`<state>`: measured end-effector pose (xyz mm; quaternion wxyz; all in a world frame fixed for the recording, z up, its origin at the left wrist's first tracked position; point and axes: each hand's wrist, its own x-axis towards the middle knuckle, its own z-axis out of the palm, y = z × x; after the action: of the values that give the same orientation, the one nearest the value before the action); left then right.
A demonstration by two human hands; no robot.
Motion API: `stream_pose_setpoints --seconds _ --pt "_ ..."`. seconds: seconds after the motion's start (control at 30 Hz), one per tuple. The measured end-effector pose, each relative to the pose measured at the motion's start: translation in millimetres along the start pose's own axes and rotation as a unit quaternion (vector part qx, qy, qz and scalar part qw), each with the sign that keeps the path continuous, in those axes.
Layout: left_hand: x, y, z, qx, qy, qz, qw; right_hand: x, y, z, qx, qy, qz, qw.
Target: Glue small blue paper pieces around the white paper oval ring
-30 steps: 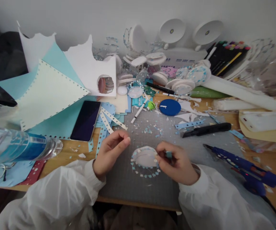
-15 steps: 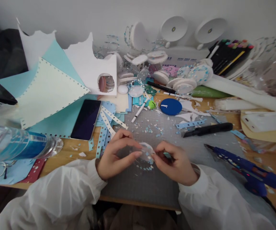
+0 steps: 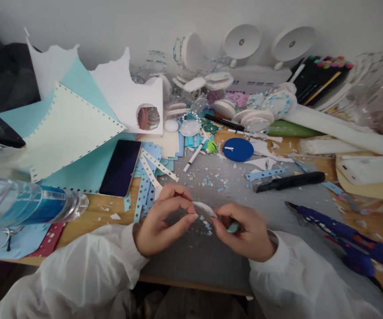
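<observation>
Thumbs and forefingers curled toward each other, the left hand (image 3: pixel 164 221) and right hand (image 3: pixel 246 230) pinch opposite edges of a tilted white disc (image 3: pixel 205 206) over the grey mat (image 3: pixel 194 268). Farther out, lettering on the bottle label (image 3: pixel 50 203) and white box (image 3: pixel 259 83) is too blurred to read.

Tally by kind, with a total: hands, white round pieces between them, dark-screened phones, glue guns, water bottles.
Left hand and right hand: 2
White round piece: 1
Dark-screened phone: 1
Glue gun: 1
Water bottle: 1
Total: 6
</observation>
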<state>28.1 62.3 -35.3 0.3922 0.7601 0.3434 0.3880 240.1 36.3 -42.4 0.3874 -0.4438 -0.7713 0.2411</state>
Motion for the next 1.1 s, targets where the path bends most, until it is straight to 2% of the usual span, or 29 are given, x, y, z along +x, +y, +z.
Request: stream_pose_setpoints --seconds 0.1,0.17,0.3,0.37,0.53,0.73,1.1 --pt "-1.0 0.1 -0.3 0.019 -0.006 0.006 1.0 -0.6 0.3 1.0 -0.036 0.013 -0.046 0.998" --pt "-2.8 -0.7 -0.3 0.039 0.01 0.018 0.999 -1.1 0.5 1.7 -0.039 0.013 -0.043 0.998" --pt "-6.8 -2.3 -2.6 0.098 0.07 0.057 0.991 -0.9 -1.0 1.8 0.007 0.013 0.035 0.999" --pt "-7.0 -2.5 -5.3 0.121 0.079 0.086 0.986 0.1 -2.6 1.3 0.045 0.023 0.086 0.995" --pt "-3.1 -6.5 -9.6 0.123 0.042 0.15 0.98 3.4 -4.4 1.1 0.126 0.04 0.155 0.979" --pt "-1.1 -16.7 -7.0 0.12 -0.031 0.133 0.983 3.9 -3.7 4.8 0.186 0.017 0.194 0.963" --pt "0.1 -13.9 -7.5 0.125 -0.042 0.111 0.985 7.8 0.6 7.7 0.244 0.006 0.219 0.945"
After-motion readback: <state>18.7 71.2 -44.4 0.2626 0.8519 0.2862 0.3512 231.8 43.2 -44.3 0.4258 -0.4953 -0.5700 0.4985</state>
